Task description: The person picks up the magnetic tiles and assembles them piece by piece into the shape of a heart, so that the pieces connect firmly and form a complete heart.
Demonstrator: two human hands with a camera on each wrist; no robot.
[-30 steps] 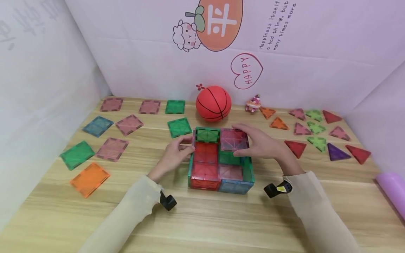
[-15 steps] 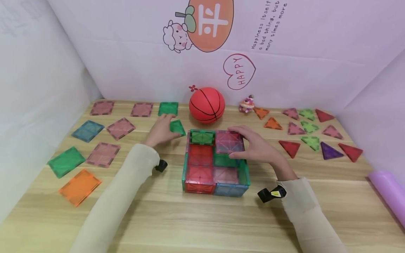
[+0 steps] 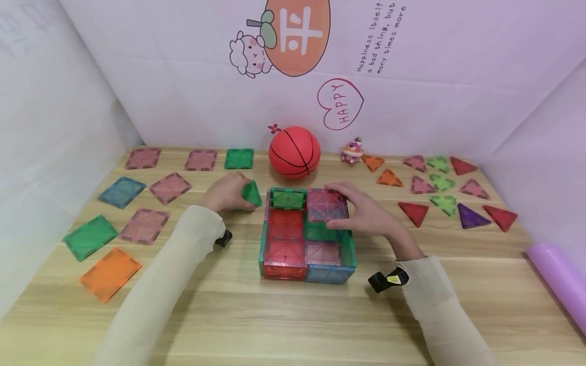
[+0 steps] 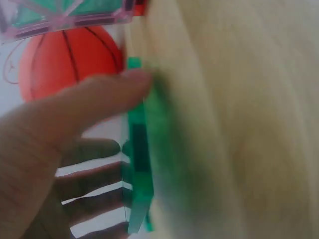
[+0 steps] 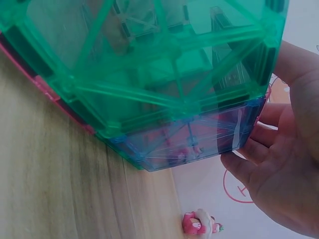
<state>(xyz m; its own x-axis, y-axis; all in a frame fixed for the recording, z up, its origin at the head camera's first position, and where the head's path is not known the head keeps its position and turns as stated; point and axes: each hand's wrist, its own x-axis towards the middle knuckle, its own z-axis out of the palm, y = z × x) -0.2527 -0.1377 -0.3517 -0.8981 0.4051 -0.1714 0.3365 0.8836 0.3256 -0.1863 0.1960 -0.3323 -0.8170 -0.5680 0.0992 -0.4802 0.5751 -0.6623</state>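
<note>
In the head view my left hand (image 3: 230, 193) pinches a green square magnetic tile (image 3: 252, 194), left of a low box. The left wrist view has the tile (image 4: 139, 144) edge-on, thumb on one side and fingers behind it. The box (image 3: 284, 273) is built of clear coloured magnetic tiles with red, green, pink and blue panels. My right hand (image 3: 366, 209) grips its back right corner, thumb and fingers spanning a pink tile (image 3: 326, 204) on top. In the right wrist view, fingertips reach the edge beside a blue side tile (image 5: 194, 137).
Pink, blue, green and orange square tiles lie at left, including a pink tile (image 3: 145, 226). Several triangles, such as a purple one (image 3: 472, 217), lie at right. A red toy basketball (image 3: 295, 152) and small figurine (image 3: 352, 151) stand behind the box. A purple roll (image 3: 556, 284) lies far right.
My left hand has left the box's left side, reached back left and taken up a green tile from the table, now tilted up. My right hand has stayed on the box corner.
</note>
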